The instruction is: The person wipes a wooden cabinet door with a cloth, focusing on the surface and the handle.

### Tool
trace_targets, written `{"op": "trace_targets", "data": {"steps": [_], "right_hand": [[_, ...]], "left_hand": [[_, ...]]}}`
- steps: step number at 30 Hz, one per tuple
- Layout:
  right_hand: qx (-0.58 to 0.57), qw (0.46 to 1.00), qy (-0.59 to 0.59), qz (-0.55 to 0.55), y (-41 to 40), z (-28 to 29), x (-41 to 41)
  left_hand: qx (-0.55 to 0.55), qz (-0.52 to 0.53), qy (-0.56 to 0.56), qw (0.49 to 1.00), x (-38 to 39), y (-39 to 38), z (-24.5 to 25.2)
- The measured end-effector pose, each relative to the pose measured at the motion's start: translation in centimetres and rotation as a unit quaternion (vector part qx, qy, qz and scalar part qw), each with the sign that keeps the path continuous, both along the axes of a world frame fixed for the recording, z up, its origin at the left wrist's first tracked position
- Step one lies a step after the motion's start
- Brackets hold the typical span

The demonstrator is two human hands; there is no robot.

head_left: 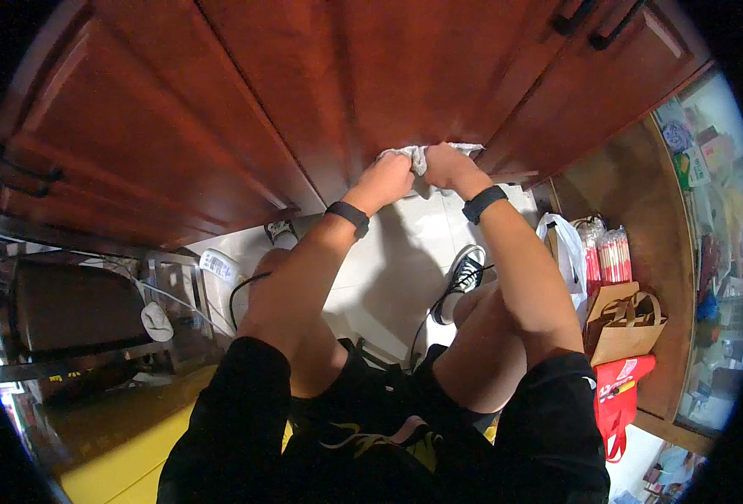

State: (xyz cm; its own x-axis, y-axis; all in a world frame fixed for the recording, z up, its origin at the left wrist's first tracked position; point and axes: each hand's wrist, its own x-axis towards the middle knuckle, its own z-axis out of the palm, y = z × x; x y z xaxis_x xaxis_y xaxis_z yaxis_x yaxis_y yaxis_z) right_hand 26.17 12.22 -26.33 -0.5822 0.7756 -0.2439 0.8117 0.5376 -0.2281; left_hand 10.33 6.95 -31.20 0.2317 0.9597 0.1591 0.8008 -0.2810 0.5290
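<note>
Both my hands hold one crumpled, light grey-and-white cloth (418,160) low against the dark red wooden cabinet doors (371,82). My left hand (385,179) is closed on the cloth's left part. Close beside it, my right hand (450,167) grips the cloth's right part, and a flap of it sticks out past the knuckles. Black bands circle both wrists. The hands partly cover the cloth, so its full shape is hidden. Beneath them lies a pale tiled floor (403,252).
Black handles (617,28) stick out from the cabinet. At right stand a white plastic bag (563,252), packs of wooden sticks (615,258), a brown paper bag (629,334) and a red bag (617,397). At left are a white bottle (219,264) and a dark chair (75,309).
</note>
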Motion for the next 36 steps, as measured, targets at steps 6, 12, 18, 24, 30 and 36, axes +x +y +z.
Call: {"op": "trace_targets", "data": {"steps": [6, 12, 18, 24, 30, 36], "right_hand": [[0.134, 0.989, 0.044, -0.051, -1.3, 3.5, 2.6], [0.243, 0.963, 0.101, -0.060, -1.6, 5.1, 3.7], [0.273, 0.943, 0.150, -0.114, -1.2, 4.8, 3.6], [0.206, 0.951, 0.175, -0.148, -1.5, 4.4, 2.4], [0.098, 0.986, 0.115, -0.071, 0.4, -1.6, 3.2], [0.051, 0.982, 0.103, -0.148, 0.4, -1.8, 3.2]], "left_hand": [[0.003, 0.023, -0.111, 0.994, 4.0, -0.1, 4.8], [0.097, 0.036, -0.162, 0.981, 5.7, 0.3, 6.7], [0.124, 0.027, -0.188, 0.974, 6.7, 0.8, 7.1], [0.048, 0.031, -0.149, 0.987, 6.2, 0.6, 5.9], [-0.064, 0.014, -0.039, 0.997, 6.3, -0.4, 3.0], [-0.079, 0.036, -0.045, 0.995, 6.6, 0.0, 2.6]]}}
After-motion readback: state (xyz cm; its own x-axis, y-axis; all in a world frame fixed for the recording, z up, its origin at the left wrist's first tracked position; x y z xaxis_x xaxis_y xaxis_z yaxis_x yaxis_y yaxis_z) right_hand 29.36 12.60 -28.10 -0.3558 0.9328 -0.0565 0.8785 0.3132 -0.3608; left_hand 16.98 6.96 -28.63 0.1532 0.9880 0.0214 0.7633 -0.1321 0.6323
